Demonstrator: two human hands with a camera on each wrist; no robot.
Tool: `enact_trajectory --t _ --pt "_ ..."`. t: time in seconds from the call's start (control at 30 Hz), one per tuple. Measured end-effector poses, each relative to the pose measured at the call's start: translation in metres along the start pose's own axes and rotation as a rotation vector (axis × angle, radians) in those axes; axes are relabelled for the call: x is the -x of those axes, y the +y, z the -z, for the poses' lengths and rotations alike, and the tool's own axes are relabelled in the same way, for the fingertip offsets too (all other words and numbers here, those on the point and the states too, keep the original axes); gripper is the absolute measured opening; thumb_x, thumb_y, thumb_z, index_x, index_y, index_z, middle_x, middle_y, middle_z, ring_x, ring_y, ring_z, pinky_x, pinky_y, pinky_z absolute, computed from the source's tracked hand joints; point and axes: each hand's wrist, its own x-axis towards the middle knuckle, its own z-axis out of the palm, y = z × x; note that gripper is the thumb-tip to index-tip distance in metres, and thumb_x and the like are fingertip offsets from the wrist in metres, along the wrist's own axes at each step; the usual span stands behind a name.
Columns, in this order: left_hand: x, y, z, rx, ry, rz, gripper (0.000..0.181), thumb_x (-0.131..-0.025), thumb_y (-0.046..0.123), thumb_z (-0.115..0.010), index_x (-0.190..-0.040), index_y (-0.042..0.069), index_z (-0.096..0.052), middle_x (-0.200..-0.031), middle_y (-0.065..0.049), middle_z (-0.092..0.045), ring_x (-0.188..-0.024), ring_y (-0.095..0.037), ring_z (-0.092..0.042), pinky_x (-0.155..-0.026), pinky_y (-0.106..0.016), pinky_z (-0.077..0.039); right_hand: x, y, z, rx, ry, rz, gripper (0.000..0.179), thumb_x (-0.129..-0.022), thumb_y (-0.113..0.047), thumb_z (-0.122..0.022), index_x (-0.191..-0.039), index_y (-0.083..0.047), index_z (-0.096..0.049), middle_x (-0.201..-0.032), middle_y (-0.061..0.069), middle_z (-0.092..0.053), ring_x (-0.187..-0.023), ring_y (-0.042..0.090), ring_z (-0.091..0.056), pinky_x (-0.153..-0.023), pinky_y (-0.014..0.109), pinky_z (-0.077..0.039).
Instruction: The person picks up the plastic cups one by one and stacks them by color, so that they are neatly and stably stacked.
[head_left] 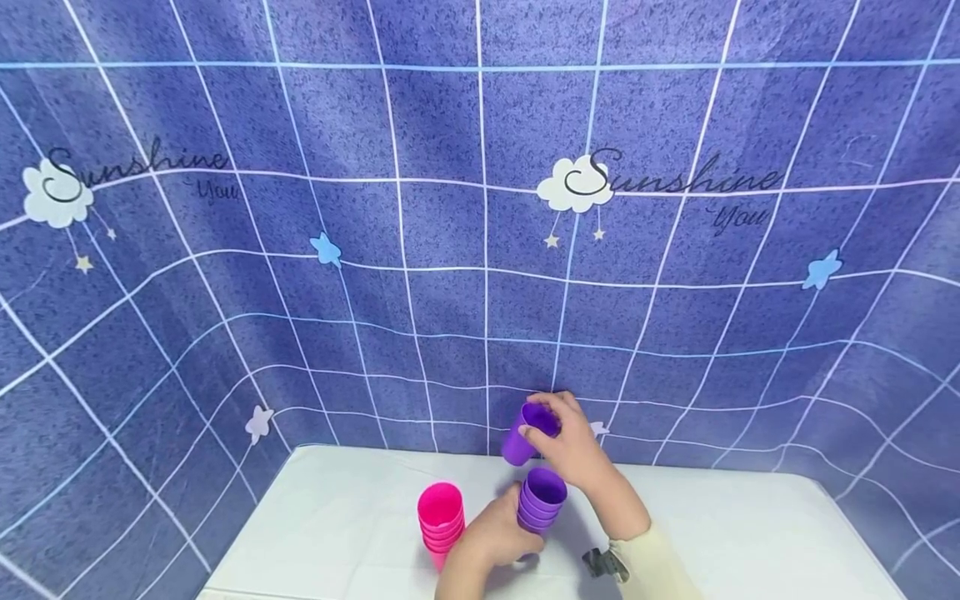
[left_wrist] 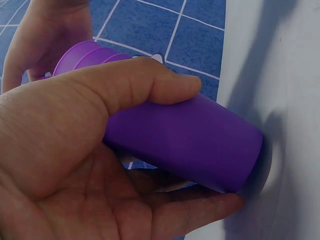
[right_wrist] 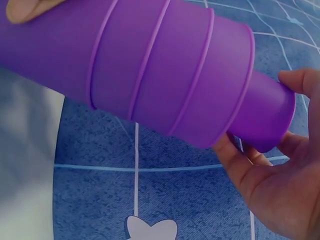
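A stack of several nested purple cups [head_left: 538,510] is gripped by my left hand [head_left: 495,525], thumb on one side and fingers round the other. In the left wrist view the stack [left_wrist: 190,135] tilts, its base close to the white surface. My right hand [head_left: 573,442] pinches a single purple cup [head_left: 517,444] near its rim, held beyond and above the stack's mouth. The right wrist view has this single cup [right_wrist: 265,110] past the stack's rims, between the thumb and fingers. Left of my left hand stands a stack of pink cups [head_left: 441,517].
A white tabletop [head_left: 345,500] lies under the cups. Behind it hangs a blue gridded curtain [head_left: 442,333] with printed clouds and stars, close beyond my right hand. The right sleeve [head_left: 652,567] is cream, with a dark bow-like piece [head_left: 603,564] beside its cuff.
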Motion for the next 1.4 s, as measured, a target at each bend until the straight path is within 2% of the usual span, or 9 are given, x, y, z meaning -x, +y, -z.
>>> enact_trajectory --t 0.23,0.37,0.57,0.83,1.13,1.4 --pt "-0.002 -0.001 0.000 -0.002 -0.014 0.030 0.062 -0.066 0.010 -0.085 -0.123 0.011 -0.059 -0.101 0.000 -0.071 -0.092 -0.017 -0.066 -0.088 -0.043 -0.055 0.006 -0.002 0.004 -0.061 0.036 -0.033 0.045 -0.094 -0.025 -0.076 -0.135 -0.010 -0.067 -0.122 0.010 -0.060 -0.113 0.025 -0.061 -0.095 0.040 -0.053" --pt "-0.001 0.002 0.001 0.001 -0.013 0.024 0.063 -0.067 0.010 -0.085 -0.124 0.009 -0.059 -0.101 0.000 -0.070 -0.093 -0.017 -0.065 -0.089 -0.043 -0.055 0.009 -0.003 0.007 -0.084 0.068 -0.034 0.041 -0.096 -0.026 -0.073 -0.133 -0.008 -0.067 -0.123 0.011 -0.060 -0.113 0.027 -0.062 -0.093 0.040 -0.057" --pt "0.001 0.005 0.003 -0.002 -0.008 0.011 0.062 -0.067 0.010 -0.085 -0.123 0.010 -0.058 -0.101 -0.002 -0.071 -0.093 -0.019 -0.067 -0.090 -0.045 -0.056 0.015 -0.001 0.011 -0.092 0.118 -0.040 0.034 -0.098 -0.022 -0.069 -0.128 -0.006 -0.069 -0.126 0.011 -0.062 -0.112 0.025 -0.062 -0.094 0.039 -0.054" --pt "0.000 0.004 0.000 0.001 -0.012 0.028 0.060 -0.067 0.011 -0.086 -0.120 0.013 -0.058 -0.097 0.000 -0.071 -0.091 -0.018 -0.067 -0.088 -0.047 -0.056 0.023 0.005 0.013 -0.078 0.173 -0.060 0.029 -0.095 -0.019 -0.068 -0.123 -0.009 -0.069 -0.122 0.010 -0.063 -0.111 0.024 -0.060 -0.098 0.043 -0.051" --pt "-0.002 0.002 -0.001 -0.006 -0.006 0.025 0.059 -0.067 0.010 -0.085 -0.120 0.014 -0.058 -0.097 0.000 -0.071 -0.091 -0.018 -0.067 -0.087 -0.046 -0.056 0.029 0.014 0.007 -0.079 0.201 -0.069 0.028 -0.091 -0.016 -0.072 -0.118 -0.011 -0.071 -0.114 0.009 -0.064 -0.107 0.022 -0.061 -0.096 0.042 -0.053" --pt "-0.001 0.002 -0.001 -0.007 -0.012 0.009 0.060 -0.066 0.010 -0.083 -0.120 0.013 -0.058 -0.097 0.000 -0.071 -0.088 -0.016 -0.066 -0.084 -0.042 -0.056 0.038 0.015 0.000 -0.070 0.225 -0.030 0.026 -0.089 -0.013 -0.073 -0.114 -0.010 -0.072 -0.112 0.007 -0.067 -0.107 0.019 -0.059 -0.095 0.038 -0.051"
